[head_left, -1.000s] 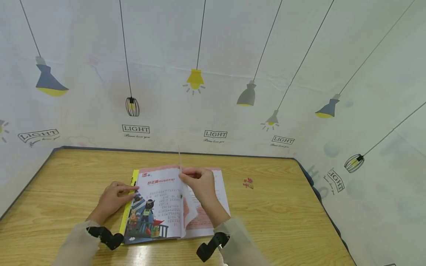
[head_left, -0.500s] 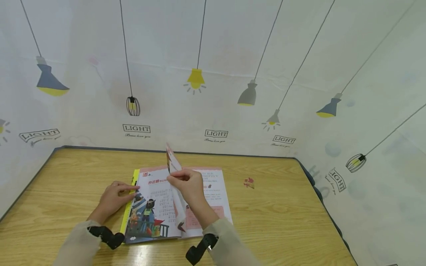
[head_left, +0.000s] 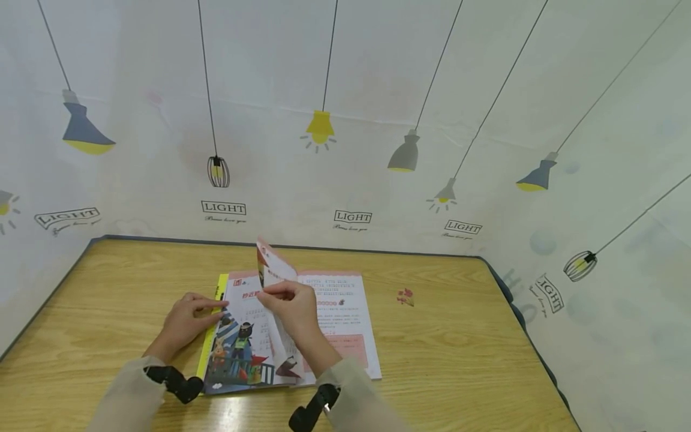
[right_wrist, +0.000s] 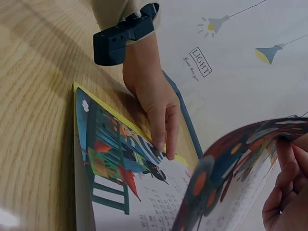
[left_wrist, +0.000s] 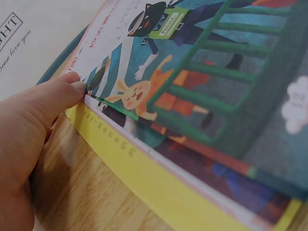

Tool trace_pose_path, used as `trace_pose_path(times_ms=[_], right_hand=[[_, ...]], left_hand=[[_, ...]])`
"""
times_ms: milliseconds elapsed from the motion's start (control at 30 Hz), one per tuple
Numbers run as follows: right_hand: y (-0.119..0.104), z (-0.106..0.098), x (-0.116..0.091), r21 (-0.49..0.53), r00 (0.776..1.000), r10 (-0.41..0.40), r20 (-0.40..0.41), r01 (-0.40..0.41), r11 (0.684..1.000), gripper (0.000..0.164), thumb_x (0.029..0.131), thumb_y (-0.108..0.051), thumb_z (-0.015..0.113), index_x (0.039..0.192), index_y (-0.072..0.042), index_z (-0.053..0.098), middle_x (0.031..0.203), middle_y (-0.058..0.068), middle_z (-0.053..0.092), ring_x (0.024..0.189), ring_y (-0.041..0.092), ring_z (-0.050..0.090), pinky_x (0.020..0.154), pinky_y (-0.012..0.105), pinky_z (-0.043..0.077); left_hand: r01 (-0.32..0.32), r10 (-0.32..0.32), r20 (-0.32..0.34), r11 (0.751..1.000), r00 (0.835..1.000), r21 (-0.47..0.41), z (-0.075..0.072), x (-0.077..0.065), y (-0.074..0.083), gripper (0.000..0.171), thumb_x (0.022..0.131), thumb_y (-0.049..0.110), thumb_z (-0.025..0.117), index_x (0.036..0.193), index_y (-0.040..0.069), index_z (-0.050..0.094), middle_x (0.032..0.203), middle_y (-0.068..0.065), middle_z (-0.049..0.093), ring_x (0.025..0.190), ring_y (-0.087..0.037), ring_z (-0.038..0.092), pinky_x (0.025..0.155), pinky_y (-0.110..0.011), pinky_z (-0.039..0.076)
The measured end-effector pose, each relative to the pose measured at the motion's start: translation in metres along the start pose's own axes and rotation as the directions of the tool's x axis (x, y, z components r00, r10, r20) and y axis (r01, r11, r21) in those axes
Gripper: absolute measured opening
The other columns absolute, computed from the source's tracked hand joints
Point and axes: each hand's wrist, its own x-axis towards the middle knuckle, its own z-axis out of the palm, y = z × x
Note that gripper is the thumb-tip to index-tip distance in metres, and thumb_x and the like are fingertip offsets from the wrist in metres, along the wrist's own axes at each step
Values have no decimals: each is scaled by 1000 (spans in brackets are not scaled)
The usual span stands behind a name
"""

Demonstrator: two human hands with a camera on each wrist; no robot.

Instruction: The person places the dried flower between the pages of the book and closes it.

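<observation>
Picture book (head_left: pixel 245 354), open midway between the table's (head_left: pixel 459 336) left and right edges, looks floppy, its light, crease-prone page (head_left: pixel 278 268) best held where the right hand (head_left: pixel 294 309) pinches its outer edge, left hand's (head_left: pixel 189 318) extended fingers steadying the margin.

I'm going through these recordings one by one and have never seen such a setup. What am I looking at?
There is no machine: a person's bare left hand and right hand do the work. The wide picture comes from a camera on the head, looking forward and down; the two closer ones come from cameras on the wrists. On the light-brown wood-grain table lies an open illustrated paper book with a yellow strip along its left edge. The left hand touches the book near that strip; the right hand pinches a raised, curving paper page. Farther right is a small reddish flower-like picture.
</observation>
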Motion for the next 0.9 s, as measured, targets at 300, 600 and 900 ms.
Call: trace_pose_path(times_ms=[300,600,900], right_hand=[[10,13,0,-29,999,36,7,-36,999,9,75,-11,77,79,-5,74,69,-1,63,61,8,57,56,22,47],[21,24,-2,7,997,77,28,-77,997,8,75,-10,77,79,-4,73,69,-1,63,60,7,56,55,20,46],[31,36,-4,-24,995,94,16,-94,995,8,75,-9,76,79,-3,74,66,-1,64,57,4,55,53,18,44]], left_hand=[[-16,16,-5,1000,1000,3,-1,0,0,32,86,28,67,112,9,70,103,-13,53,89,-24,42,69,-36,30],[-53,53,-12,999,999,11,0,0,-1,31,87,27,67,111,9,70,103,-13,55,88,-22,42,68,-36,30],[-57,56,-19,998,998,-18,-1,-1,0,29,86,24,68,110,8,70,103,-13,54,90,-23,44,70,-36,31]])
